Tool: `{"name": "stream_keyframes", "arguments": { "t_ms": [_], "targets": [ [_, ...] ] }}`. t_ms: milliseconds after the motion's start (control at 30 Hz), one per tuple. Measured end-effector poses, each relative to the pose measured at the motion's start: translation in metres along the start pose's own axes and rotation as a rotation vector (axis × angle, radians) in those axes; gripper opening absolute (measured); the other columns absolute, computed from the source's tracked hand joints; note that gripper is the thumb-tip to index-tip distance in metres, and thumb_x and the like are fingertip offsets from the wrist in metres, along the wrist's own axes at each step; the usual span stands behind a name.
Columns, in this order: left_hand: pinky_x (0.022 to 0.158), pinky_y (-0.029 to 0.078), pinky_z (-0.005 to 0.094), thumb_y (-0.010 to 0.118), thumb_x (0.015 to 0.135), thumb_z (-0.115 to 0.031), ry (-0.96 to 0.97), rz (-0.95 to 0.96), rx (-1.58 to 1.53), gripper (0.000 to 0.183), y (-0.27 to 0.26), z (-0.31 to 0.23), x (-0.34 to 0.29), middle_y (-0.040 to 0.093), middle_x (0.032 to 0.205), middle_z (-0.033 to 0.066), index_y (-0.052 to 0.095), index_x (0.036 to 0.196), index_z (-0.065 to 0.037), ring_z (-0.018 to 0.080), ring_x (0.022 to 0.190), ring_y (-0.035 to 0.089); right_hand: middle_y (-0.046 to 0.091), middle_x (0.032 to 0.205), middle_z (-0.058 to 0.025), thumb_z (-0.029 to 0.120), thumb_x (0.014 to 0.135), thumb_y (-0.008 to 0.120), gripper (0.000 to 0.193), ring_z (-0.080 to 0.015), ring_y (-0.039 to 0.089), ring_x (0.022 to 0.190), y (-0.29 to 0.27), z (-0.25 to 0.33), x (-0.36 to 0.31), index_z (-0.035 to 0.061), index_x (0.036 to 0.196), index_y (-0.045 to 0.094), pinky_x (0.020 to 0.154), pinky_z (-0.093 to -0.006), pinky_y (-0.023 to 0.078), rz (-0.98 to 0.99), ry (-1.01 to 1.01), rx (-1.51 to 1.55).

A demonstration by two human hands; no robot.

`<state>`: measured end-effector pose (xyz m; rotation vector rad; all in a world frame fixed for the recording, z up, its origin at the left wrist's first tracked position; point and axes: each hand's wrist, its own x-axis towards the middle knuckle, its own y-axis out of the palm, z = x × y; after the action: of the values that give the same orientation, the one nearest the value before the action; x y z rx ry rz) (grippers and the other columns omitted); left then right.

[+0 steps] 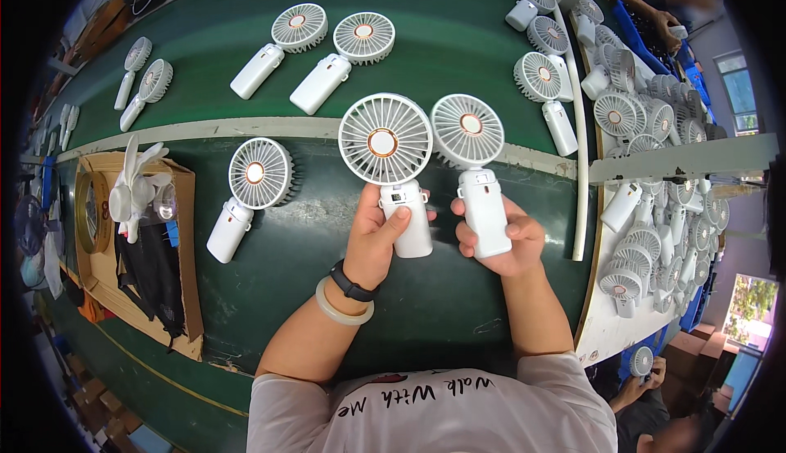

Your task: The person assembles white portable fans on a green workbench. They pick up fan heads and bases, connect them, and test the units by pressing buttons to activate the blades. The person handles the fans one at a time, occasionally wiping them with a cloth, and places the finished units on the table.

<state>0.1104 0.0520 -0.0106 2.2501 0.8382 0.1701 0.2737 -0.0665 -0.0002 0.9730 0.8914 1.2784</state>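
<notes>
Left hand [378, 236]: closed around a white handheld fan [415, 232], thumb on its handle.
Right hand [522, 244]: curled around a second white fan [485, 215], beside the first.
Dark bench [278, 297]: beneath both; a loose fan [227, 232] lies left, near an open cardboard box [191, 297].
Green belt [450, 35]: more fans [319, 84] lie beyond.

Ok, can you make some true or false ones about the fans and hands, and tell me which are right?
1. The left hand holds a white fan. True.
2. The right hand is empty. False: it holds a second fan.
3. A third fan lies between the cardboard box and the left hand. True.
4. The black wristband is on the right wrist. False: it is on the left wrist.
5. The cardboard box is to the right of both hands. False: it is to their left.
</notes>
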Motion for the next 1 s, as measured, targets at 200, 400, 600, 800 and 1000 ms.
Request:
{"name": "stream_keyframes", "arguments": {
  "t_ms": [200,400,600,800,1000],
  "targets": [
    [0.079,0.051,0.0336,0.054,0.089,-0.013,-0.006,0.056,-0.002,0.045,0.0,0.001,0.0,0.056,0.109,0.0131,0.034,0.128,-0.005,0.0215,0.092,0.061,0.051,0.104,-0.0155,0.017,0.079,0.059,0.059,-0.0215,0.052,0.065,-0.012,0.005,0.002,0.0075,0.131,0.033,0.057,-0.0326,0.043,-0.076,-0.051,-0.073],
    [0.081,0.05,0.0331,0.055,0.088,-0.009,-0.014,0.013,-0.002,0.05,0.001,0.001,0.0,0.055,0.111,0.0124,0.03,0.13,-0.005,0.0206,0.097,0.059,0.054,0.098,-0.0144,0.02,0.083,0.059,0.051,-0.0222,0.058,0.066,-0.007,0.006,0.001,0.0039,0.126,0.037,0.055,-0.0327,0.049,-0.201,-0.072,-0.263],
    [0.079,0.048,0.0317,0.055,0.079,0.002,0.29,-0.162,0.424,0.066,0.004,0.013,-0.007,0.039,0.127,0.0158,0.019,0.134,-0.007,0.0163,0.099,0.051,0.059,0.09,-0.0089,0.017,0.088,0.055,0.04,-0.0198,0.063,0.071,0.016,0.038,-0.016,-0.0025,0.121,0.044,0.061,-0.0301,0.053,-0.561,0.234,-0.811],
    [0.081,0.043,0.0301,0.057,0.076,0.003,0.413,-0.133,0.722,0.068,0.0,0.017,-0.006,0.04,0.114,0.0107,0.02,0.133,-0.004,0.0146,0.091,0.047,0.049,0.118,-0.0195,0.016,0.075,0.068,0.062,-0.0292,0.05,0.109,0.039,0.009,-0.022,0.0005,0.129,0.04,0.091,-0.0378,0.04,-0.802,0.204,-2.308],
    [0.092,0.036,0.0355,0.06,0.075,0.0,0.365,-0.114,0.595,0.066,0.003,0.017,-0.009,0.038,0.118,0.0162,0.024,0.13,0.001,0.0231,0.106,0.043,0.051,0.094,-0.0067,0.0,0.066,0.07,0.063,-0.0214,0.054,0.092,0.02,0.02,-0.011,0.0016,0.122,0.041,0.083,-0.0371,0.047,-0.517,-0.177,-1.311]
  ]
}}
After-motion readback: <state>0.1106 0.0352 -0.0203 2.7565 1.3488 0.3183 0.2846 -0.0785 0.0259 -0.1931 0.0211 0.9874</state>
